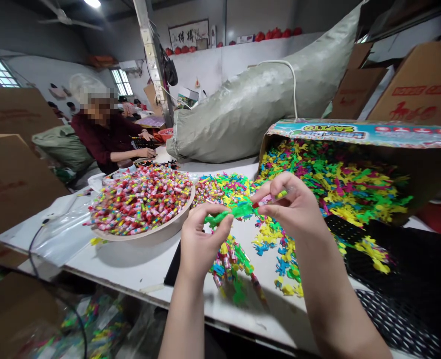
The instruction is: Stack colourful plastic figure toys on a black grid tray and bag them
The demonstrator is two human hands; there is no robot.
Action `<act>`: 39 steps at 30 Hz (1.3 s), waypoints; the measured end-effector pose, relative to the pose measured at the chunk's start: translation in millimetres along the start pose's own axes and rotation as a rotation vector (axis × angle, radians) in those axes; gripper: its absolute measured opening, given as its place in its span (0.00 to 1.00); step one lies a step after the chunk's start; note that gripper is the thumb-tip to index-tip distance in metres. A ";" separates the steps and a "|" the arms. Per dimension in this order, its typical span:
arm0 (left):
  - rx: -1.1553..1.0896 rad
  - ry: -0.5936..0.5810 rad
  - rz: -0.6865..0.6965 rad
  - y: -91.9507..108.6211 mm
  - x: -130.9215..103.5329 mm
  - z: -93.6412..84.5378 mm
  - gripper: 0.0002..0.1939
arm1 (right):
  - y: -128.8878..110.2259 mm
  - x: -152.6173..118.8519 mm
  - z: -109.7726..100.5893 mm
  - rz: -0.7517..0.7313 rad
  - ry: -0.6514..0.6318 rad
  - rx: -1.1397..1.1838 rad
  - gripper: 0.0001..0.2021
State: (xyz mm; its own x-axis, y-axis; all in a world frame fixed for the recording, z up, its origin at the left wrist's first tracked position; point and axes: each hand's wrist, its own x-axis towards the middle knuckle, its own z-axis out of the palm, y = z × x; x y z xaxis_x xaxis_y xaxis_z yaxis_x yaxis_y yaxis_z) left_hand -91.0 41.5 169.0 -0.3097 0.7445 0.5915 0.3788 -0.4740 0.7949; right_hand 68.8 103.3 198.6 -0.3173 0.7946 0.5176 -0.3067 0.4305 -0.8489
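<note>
Between my two hands, above the white table (pixel 130 274), is a green plastic figure (pixel 242 208). My left hand (pixel 209 232) pinches its left end between thumb and fingers. A small candy tube (pixel 267 200) with a red end is pinched in my right hand (pixel 289 202), its red end touching the figure's right side. Below my hands lies a bunch of candy tubes with colored figures (pixel 231 262). Loose yellow, blue and green figures (pixel 287 262) are scattered to the right of it.
A round basin (pixel 149 235) heaped with candy tubes stands left. An open carton (pixel 362 130) spills colored figures at right, beside black mesh trays (pixel 399 319). A large grey-green sack (pixel 242 109) lies behind. Across the table a person (pixel 104 124) in dark red works.
</note>
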 end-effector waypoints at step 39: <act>-0.163 -0.254 -0.088 -34.0 1.9 16.7 0.09 | 28.3 8.4 21.7 0.159 -0.003 -0.127 0.13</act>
State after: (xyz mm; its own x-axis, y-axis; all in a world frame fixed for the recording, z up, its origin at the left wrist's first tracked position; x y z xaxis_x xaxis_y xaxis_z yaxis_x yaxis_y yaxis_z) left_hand -89.9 66.9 140.9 -0.0994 0.8698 0.4833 0.2091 -0.4566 0.8648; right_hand 38.0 112.8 181.3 -0.3551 0.8558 0.3761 -0.1369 0.3504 -0.9266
